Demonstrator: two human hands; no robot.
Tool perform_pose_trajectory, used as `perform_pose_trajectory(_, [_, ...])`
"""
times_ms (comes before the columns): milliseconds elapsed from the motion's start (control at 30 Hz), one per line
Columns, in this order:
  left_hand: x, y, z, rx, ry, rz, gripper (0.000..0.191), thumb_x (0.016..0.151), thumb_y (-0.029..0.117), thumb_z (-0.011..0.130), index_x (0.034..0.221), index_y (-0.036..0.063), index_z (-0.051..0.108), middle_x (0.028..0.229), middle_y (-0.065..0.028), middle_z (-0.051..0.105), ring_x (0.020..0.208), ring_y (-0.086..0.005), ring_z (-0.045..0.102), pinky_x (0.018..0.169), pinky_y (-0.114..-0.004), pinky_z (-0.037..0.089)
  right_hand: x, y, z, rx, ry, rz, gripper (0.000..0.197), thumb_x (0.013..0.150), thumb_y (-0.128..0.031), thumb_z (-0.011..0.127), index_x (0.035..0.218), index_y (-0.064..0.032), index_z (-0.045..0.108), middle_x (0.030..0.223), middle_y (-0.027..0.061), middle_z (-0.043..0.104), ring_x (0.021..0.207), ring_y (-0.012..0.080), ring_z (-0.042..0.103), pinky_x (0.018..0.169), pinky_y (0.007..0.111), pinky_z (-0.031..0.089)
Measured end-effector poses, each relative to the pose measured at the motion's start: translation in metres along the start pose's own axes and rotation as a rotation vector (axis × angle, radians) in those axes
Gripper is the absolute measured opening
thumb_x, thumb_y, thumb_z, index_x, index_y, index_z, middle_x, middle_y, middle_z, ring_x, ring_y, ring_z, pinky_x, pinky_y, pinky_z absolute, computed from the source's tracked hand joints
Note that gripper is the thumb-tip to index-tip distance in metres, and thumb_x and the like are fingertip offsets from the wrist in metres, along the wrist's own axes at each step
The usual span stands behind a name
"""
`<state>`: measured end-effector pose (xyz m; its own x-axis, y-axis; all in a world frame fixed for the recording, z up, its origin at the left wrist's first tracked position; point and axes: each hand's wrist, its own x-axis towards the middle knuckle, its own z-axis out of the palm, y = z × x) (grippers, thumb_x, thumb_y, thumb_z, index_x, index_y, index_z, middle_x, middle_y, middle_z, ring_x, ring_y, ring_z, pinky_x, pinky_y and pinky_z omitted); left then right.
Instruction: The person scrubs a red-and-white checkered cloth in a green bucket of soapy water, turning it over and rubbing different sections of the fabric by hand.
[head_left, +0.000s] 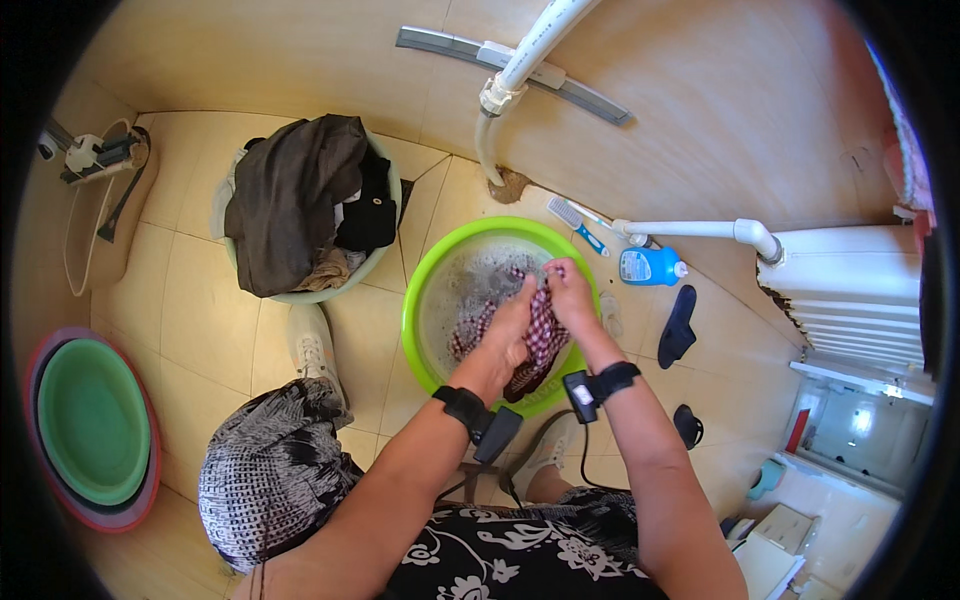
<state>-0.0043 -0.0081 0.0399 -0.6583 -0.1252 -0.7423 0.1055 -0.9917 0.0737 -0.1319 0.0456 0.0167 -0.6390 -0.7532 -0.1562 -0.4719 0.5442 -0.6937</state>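
Observation:
A lime-green plastic basin (415, 304) with sudsy water stands on the tiled floor before me. Over it I hold a dark red and white checked cloth (541, 330), part of which lies in the suds. My left hand (511, 322) grips the cloth from the left side. Closed on its upper part, near the basin's far right side, is my right hand (571, 294). Both wrists carry black straps with small devices.
Dark clothes (292, 202) fill a pale tub at the left. Stacked basins (94, 420) stand far left. A scrubbing brush (577, 225), a blue detergent bottle (651, 266) and dark slippers (677, 326) lie right of the green basin. A white pipe (690, 229) runs along the wall.

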Motion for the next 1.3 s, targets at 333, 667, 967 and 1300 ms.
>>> perform_pose_trajectory(333, [-0.023, 0.066, -0.018, 0.053, -0.209, 0.465, 0.016, 0.085, 0.01, 0.064, 0.1, 0.0067, 0.062, 0.092, -0.0028, 0.064, 0.08, -0.0127, 0.061, 0.072, -0.027, 0.051, -0.01, -0.062, -0.076, 0.834, -0.086, 0.177, 0.02, 0.094, -0.018, 0.054, 0.109, -0.0064, 0.058, 0.103, 0.0003, 0.059, 0.093, 0.0076, 0.053, 0.084, 0.023, 0.043])
perform_pose_trajectory(667, [-0.011, 0.066, -0.042, 0.161, -0.068, 0.615, 0.024, 0.089, 0.013, 0.06, 0.113, 0.0086, 0.061, 0.107, -0.0011, 0.06, 0.096, -0.0117, 0.054, 0.084, -0.026, 0.044, -0.005, -0.036, -0.066, -0.025, -0.583, -0.047, 0.027, 0.081, -0.023, 0.071, 0.092, -0.0003, 0.063, 0.086, 0.0018, 0.062, 0.079, 0.0095, 0.055, 0.072, 0.023, 0.044])
perform_pose_trajectory(967, [0.036, 0.008, -0.109, 0.766, 0.402, 0.552, 0.04, 0.083, 0.021, 0.066, 0.12, 0.0081, 0.057, 0.119, -0.0119, 0.057, 0.106, -0.0232, 0.054, 0.089, -0.035, 0.045, -0.028, 0.028, 0.075, -0.405, -0.1, -0.05, 0.015, 0.084, -0.018, 0.059, 0.093, -0.0065, 0.062, 0.087, 0.0182, 0.062, 0.085, 0.0359, 0.06, 0.075, 0.042, 0.047])
perform_pose_trajectory(1300, [0.038, 0.014, -0.093, 0.307, 0.448, 0.283, 0.039, 0.09, 0.027, 0.056, 0.122, 0.0061, 0.052, 0.111, -0.0169, 0.059, 0.098, -0.0291, 0.058, 0.086, -0.041, 0.046, -0.032, -0.019, 0.06, 0.035, -0.258, 0.015, 0.026, 0.084, -0.024, 0.061, 0.096, -0.0024, 0.054, 0.081, 0.0209, 0.06, 0.075, 0.0348, 0.061, 0.065, 0.039, 0.047])
